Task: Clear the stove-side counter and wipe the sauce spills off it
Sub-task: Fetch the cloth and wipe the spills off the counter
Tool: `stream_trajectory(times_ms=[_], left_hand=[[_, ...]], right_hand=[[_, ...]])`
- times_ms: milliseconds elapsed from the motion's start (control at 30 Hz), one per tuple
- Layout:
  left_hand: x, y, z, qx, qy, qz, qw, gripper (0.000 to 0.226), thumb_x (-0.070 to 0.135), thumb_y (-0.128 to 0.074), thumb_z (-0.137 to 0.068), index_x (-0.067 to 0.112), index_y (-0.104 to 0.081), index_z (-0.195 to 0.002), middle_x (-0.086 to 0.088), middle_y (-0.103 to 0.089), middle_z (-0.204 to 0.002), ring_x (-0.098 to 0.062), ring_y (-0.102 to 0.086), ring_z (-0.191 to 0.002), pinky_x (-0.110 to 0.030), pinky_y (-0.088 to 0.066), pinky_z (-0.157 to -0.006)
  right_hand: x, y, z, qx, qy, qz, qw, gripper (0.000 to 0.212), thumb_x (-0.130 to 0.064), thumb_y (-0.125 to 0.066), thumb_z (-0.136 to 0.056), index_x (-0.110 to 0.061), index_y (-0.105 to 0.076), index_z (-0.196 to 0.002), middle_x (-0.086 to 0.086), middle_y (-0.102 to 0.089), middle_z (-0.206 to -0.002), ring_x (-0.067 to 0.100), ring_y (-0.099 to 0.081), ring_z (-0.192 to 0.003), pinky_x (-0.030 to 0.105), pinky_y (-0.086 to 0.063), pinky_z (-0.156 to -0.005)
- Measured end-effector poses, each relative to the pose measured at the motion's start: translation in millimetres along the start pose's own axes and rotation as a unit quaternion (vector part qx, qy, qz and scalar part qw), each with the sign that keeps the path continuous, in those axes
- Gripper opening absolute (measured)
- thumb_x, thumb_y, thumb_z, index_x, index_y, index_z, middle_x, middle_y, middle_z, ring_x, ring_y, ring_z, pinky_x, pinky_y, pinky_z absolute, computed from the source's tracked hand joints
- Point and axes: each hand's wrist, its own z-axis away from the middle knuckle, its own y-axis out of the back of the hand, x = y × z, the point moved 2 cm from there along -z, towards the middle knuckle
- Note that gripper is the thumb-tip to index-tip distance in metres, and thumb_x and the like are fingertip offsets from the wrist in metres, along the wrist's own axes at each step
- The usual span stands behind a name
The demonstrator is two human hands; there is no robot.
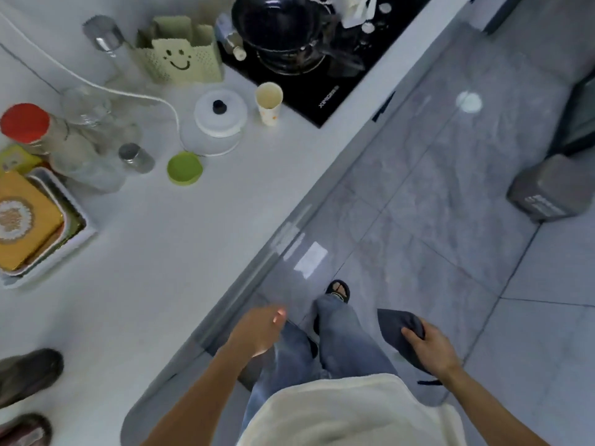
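My right hand grips a dark grey cloth out over the floor, well away from the white counter. My left hand hangs with nothing in it, fingers loosely apart, just off the counter's front edge. On the counter beside the black stove stand a paper cup, a white lidded container, a green cup, a small shaker and a green smiley-face holder. I cannot make out any sauce spills.
A black wok sits on the stove. At the counter's left are clear glass jars, a red-lidded jar and a white tray holding a yellow box. A grey bin stands on the tiled floor.
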Motion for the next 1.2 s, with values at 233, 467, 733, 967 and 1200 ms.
stream_trajectory(times_ms=[233, 467, 733, 967, 1200], left_hand=[[113, 41, -70, 0.009, -0.057, -0.011, 0.998, 0.031, 0.031, -0.045, -0.111, 0.018, -0.071, -0.121, -0.005, -0.076, -0.117, -0.028, -0.071, -0.106, -0.04, -0.056, -0.097], [150, 47, -114, -0.018, -0.018, -0.057, 0.998, 0.024, 0.022, -0.053, -0.109, 0.016, -0.075, -0.114, -0.007, -0.078, -0.113, -0.028, -0.073, -0.107, -0.034, -0.055, -0.095], [147, 68, -145, -0.078, 0.094, -0.088, 0.989, 0.019, 0.016, -0.058, -0.105, 0.023, -0.075, -0.098, -0.006, -0.08, -0.1, -0.024, -0.077, -0.093, -0.034, -0.059, -0.09], [213, 123, -231, -0.1, 0.096, -0.13, 0.982, 0.022, 0.02, -0.055, -0.104, 0.015, -0.077, -0.1, -0.009, -0.08, -0.105, -0.029, -0.074, -0.102, -0.032, -0.057, -0.09], [372, 181, -333, -0.076, 0.03, -0.055, 0.995, 0.028, 0.024, -0.053, -0.105, 0.009, -0.077, -0.103, -0.015, -0.078, -0.105, -0.034, -0.073, -0.1, -0.039, -0.059, -0.094]], right_hand=[[89, 24, -5, -0.029, -0.114, 0.023, 0.993, 0.032, -0.026, -0.059, -0.102, -0.01, -0.064, -0.129, 0.016, -0.071, -0.123, 0.035, -0.066, -0.111, 0.031, -0.042, -0.076], [78, 67, -58, -0.006, -0.106, -0.065, 0.992, 0.033, -0.023, -0.057, -0.102, -0.007, -0.062, -0.131, 0.018, -0.072, -0.119, 0.036, -0.067, -0.104, 0.03, -0.045, -0.078], [15, 154, -151, 0.086, -0.067, -0.197, 0.974, 0.026, -0.026, -0.057, -0.102, -0.014, -0.065, -0.124, -0.003, -0.066, -0.101, 0.016, -0.058, -0.086, 0.023, -0.043, -0.069], [-10, 210, -219, 0.095, -0.083, -0.195, 0.973, 0.025, -0.025, -0.058, -0.102, -0.013, -0.065, -0.123, 0.005, -0.071, -0.104, 0.021, -0.062, -0.086, 0.026, -0.046, -0.069], [17, 230, -222, 0.079, -0.187, -0.175, 0.963, 0.028, -0.022, -0.058, -0.101, -0.008, -0.065, -0.124, 0.015, -0.073, -0.111, 0.033, -0.066, -0.096, 0.032, -0.048, -0.078]])
